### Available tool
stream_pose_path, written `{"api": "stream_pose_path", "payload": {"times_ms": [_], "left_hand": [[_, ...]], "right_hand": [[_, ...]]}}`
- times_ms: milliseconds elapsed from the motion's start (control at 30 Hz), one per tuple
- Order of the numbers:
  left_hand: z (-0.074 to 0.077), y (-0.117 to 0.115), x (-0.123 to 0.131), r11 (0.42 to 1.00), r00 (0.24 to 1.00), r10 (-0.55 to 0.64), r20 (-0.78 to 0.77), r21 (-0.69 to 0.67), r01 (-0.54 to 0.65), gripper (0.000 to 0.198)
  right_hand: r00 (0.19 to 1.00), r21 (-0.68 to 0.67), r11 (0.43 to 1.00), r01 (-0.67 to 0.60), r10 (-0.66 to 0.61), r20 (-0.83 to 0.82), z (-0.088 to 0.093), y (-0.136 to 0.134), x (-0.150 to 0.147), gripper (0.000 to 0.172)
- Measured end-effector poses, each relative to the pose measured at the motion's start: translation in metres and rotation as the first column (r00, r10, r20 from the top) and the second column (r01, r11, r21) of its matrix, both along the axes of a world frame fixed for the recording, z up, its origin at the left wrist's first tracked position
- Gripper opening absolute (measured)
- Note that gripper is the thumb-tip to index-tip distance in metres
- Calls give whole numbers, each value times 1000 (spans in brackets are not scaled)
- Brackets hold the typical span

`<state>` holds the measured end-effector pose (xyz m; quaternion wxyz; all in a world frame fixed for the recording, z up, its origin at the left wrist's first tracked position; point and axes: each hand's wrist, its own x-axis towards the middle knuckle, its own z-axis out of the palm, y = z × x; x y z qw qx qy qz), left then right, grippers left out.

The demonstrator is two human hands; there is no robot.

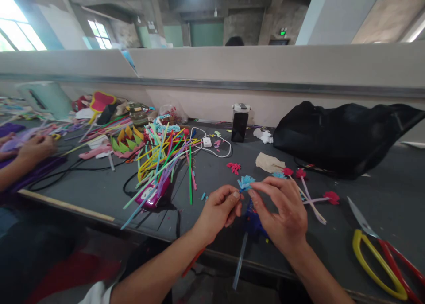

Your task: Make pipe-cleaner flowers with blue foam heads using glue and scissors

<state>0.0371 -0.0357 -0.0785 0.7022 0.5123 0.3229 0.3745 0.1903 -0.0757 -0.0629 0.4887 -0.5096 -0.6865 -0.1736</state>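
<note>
A light blue paper-like flower (245,182) with a fringed head is held up over the front of the dark table. My left hand (223,206) is closed, pinching the flower's base between thumb and forefinger. Close on the other side, my right hand (282,208) has thumb and forefinger at the petals' right edge, its other fingers bent. Below the hands lies a dark blue bundle (255,220), partly covered by my right hand. A translucent stick (241,259) juts over the table edge beneath. Red flowers (331,197) on pale stems lie to the right.
Scissors (375,242) with yellow and red handles lie at right, before a black bag (338,135). A phone (239,126) stands at the back. Colourful strips (162,162) pile over a purple device (153,195) at left. Another person's hand (36,151) works at far left.
</note>
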Motion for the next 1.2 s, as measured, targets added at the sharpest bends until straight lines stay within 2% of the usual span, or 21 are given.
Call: {"api": "stream_pose_path", "payload": {"times_ms": [300, 433, 567, 700, 933, 1200], "left_hand": [[-2, -3, 0, 999, 999, -11, -49, 41, 13, 31], [3, 6, -7, 997, 997, 79, -5, 7, -79, 29], [8, 20, -22, 967, 963, 253, 93, 12, -255, 25], [9, 28, -33, 934, 919, 353, 175, -11, -357, 24], [6, 24, -33, 942, 924, 336, 182, -59, -331, 26], [5, 20, -26, 960, 939, 276, 204, -118, -256, 24]], "right_hand": [[999, -22, 1000, 16, -15, 30, 1, -1, 0, 19], [999, -13, 999, 37, -37, -6, 0, 0, 3, 23], [1000, -172, 985, 18, -18, 3, -13, 6, 4, 12], [994, -355, 935, -5, 44, 101, -28, 12, -4, 14], [945, -496, 859, 131, 42, 323, -41, 22, -40, 15], [921, -520, 835, 181, 41, 386, -54, 41, -67, 15]]}}
